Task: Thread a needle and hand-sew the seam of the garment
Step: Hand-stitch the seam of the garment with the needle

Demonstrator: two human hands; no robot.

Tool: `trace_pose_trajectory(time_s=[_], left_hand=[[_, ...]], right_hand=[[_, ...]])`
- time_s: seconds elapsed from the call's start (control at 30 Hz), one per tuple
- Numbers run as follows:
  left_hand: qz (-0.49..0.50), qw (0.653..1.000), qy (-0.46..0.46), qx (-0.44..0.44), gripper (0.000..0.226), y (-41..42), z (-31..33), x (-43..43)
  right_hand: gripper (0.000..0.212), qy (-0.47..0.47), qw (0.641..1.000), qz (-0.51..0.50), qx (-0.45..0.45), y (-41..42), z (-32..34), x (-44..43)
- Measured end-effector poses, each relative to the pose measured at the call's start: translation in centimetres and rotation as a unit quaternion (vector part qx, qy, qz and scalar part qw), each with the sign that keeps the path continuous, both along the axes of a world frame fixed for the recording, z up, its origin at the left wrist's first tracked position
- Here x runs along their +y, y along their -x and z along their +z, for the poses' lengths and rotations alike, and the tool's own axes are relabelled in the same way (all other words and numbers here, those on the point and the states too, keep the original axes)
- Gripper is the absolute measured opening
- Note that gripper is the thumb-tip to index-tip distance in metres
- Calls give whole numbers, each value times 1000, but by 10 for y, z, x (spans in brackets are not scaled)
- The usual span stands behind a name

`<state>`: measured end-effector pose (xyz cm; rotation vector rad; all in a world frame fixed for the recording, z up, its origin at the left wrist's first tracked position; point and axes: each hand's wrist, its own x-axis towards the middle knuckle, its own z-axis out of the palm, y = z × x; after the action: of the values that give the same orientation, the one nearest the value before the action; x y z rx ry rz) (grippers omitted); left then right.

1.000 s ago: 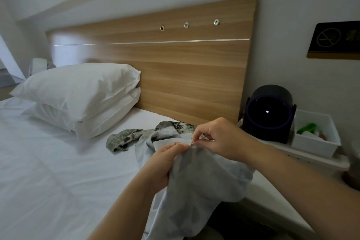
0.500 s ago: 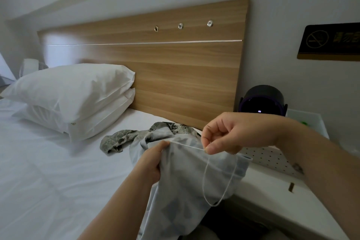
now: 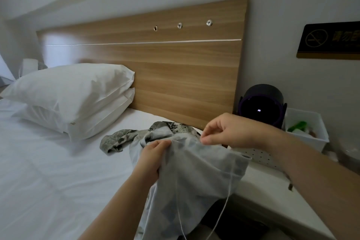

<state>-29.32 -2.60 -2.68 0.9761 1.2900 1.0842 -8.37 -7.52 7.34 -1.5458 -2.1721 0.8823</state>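
Pillows (image 3: 74, 93) lay stacked against the headboard (image 3: 175, 74); I saw the left hand (image 3: 152, 159) gripping the garment (image 3: 196, 177), right hand (image 3: 233, 130) pinching its top edge, thread (image 3: 226, 198) dangling.

White bed (image 3: 48, 171) with stacked pillows (image 3: 74, 91), crumpled garment (image 3: 120, 138)

A hotel bedroom: white bed (image 3: 48, 161), 2 pillows (image 3: 74, 91), headboard (image 3: 175, 68), no-smoking sign (image 3: 329, 40).
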Motion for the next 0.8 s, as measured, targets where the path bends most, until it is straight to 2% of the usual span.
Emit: trace_pose_trajectory(time_s=[0.1, 0.4, 0.63, 0.8], left_hand=[[-31, 998, -48, 15, 25, -4, 5, -12], [-104, 990, -92, -16, 35, -5, 12, -24], [-50, 995, -78, -26, 35, -2, 8, -22], [-61, 994, -95, -4, 37, -2, 7, -22]], right_hand=[[8, -25, 994, -58, 87, 22, -26, 5], [13, -54, 977, -110, 174, 50, -59, 11], [10, -44, 983, -22, 179, 38, -46, 3], [8, -6, 991, 64, 117, 25, -33, -4]])
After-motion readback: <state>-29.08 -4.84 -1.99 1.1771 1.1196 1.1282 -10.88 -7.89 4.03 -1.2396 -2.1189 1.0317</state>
